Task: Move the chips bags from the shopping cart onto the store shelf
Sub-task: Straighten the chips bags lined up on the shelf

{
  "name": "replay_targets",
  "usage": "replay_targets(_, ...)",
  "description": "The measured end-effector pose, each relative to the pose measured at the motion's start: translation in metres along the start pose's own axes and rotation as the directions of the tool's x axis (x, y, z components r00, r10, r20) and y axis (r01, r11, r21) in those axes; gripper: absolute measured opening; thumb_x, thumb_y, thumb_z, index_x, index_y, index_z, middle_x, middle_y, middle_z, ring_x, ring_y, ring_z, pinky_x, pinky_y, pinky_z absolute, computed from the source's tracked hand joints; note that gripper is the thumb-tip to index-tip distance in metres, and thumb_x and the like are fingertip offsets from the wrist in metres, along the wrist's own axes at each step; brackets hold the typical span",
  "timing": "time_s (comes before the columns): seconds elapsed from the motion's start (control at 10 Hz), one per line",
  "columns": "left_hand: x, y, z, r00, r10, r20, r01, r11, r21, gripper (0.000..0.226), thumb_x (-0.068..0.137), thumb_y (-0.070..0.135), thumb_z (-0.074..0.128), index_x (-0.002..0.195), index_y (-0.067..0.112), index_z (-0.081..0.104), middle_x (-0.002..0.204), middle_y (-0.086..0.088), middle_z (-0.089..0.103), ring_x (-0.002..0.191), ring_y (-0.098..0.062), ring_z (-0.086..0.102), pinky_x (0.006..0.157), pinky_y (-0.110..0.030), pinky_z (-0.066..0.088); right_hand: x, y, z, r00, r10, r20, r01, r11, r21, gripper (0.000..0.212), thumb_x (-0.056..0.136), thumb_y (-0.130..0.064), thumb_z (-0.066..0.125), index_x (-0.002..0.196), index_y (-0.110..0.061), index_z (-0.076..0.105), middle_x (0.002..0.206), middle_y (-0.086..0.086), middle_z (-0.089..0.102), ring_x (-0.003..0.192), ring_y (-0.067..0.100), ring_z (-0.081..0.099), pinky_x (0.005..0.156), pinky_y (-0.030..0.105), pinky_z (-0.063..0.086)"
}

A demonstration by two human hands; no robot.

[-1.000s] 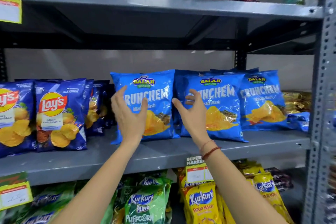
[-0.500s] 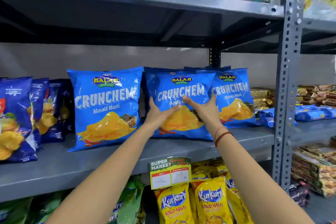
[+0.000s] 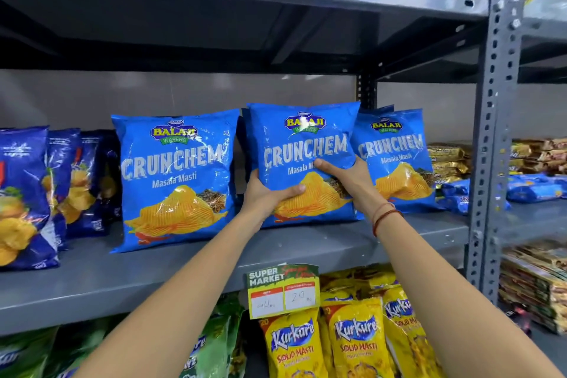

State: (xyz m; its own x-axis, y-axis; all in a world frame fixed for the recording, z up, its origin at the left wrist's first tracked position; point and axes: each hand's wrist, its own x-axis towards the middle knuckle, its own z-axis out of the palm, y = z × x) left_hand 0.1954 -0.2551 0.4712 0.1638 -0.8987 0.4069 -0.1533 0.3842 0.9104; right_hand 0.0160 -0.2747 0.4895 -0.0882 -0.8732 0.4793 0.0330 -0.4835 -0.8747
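Now both hands have closed on the middle blue chips bag [image 3: 302,144], where half a second ago they were only reaching for its front. The left hand [image 3: 270,198] wraps its lower left corner and the right hand [image 3: 348,178] presses its lower right side. That bag stands upright on the grey shelf [image 3: 184,273], touching the right blue bag [image 3: 395,159] behind it and just beside the left blue bag [image 3: 175,178]. I judge they are straightening it into the row, so this bag is as good as placed. The shelf also holds dark blue bags [image 3: 24,193] at far left. Below hang yellow snack packs [image 3: 352,344] beside a price tag [image 3: 282,290]. No shopping cart is in view.
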Motion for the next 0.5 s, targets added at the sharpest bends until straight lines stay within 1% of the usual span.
replay_targets(0.1,-0.002,-0.005,0.003,0.996,0.022,-0.081,-0.018,0.998,0.055,0.118,0.028,0.047,0.088,0.131,0.015,0.038,0.128,-0.002,0.056,0.114,-0.02,0.054,0.096,-0.044,0.048,0.008,0.01,-0.001,0.999,-0.005,0.052,0.004,1.0,0.012,0.051,0.071,-0.02,0.082,0.117,-0.011,0.061,0.103,-0.003,0.071,0.093,0.011,0.068,0.073,0.021,0.055)
replay_targets(0.2,-0.002,-0.007,0.004,0.995,0.032,-0.091,-0.023,0.995,0.101,0.117,0.032,0.049,0.089,0.132,0.017,0.036,0.129,-0.002,0.055,0.116,-0.02,0.052,0.098,-0.046,0.046,0.011,0.017,0.0,0.998,-0.003,0.062,0.001,1.0,0.031,0.048,0.072,-0.02,0.081,0.116,-0.014,0.06,0.102,-0.006,0.07,0.094,0.01,0.067,0.075,0.021,0.053)
replay_targets(0.3,-0.01,-0.003,0.005,0.995,0.023,-0.095,-0.01,0.99,0.139,0.108,0.045,0.04,0.09,0.134,0.016,0.032,0.132,-0.003,0.051,0.12,-0.023,0.049,0.1,-0.045,0.044,0.008,0.02,0.001,0.999,0.0,0.041,-0.001,0.999,0.036,0.05,0.073,-0.021,0.081,0.117,-0.015,0.058,0.106,-0.002,0.069,0.097,0.012,0.066,0.081,0.025,0.054)
replay_targets(0.4,-0.012,-0.005,0.004,0.994,0.017,-0.104,0.0,0.986,0.167,0.103,0.054,0.039,0.087,0.137,0.015,0.031,0.135,-0.004,0.049,0.122,-0.024,0.047,0.099,-0.04,0.043,0.005,0.021,0.002,1.0,-0.026,-0.006,0.026,0.999,0.023,0.062,0.073,-0.023,0.08,0.127,-0.012,0.052,0.119,0.004,0.064,0.1,0.011,0.063,0.075,0.014,0.053)
replay_targets(0.5,-0.028,-0.001,0.005,0.985,0.085,-0.148,-0.051,0.974,0.222,0.098,0.06,0.038,0.083,0.139,0.012,0.03,0.138,-0.007,0.046,0.125,-0.026,0.044,0.1,-0.04,0.041,-0.008,0.011,-0.002,0.984,-0.081,-0.157,0.076,0.996,-0.037,0.079,0.073,-0.033,0.08,0.139,-0.014,0.04,0.122,0.002,0.053,0.112,0.015,0.053,0.089,0.021,0.047)
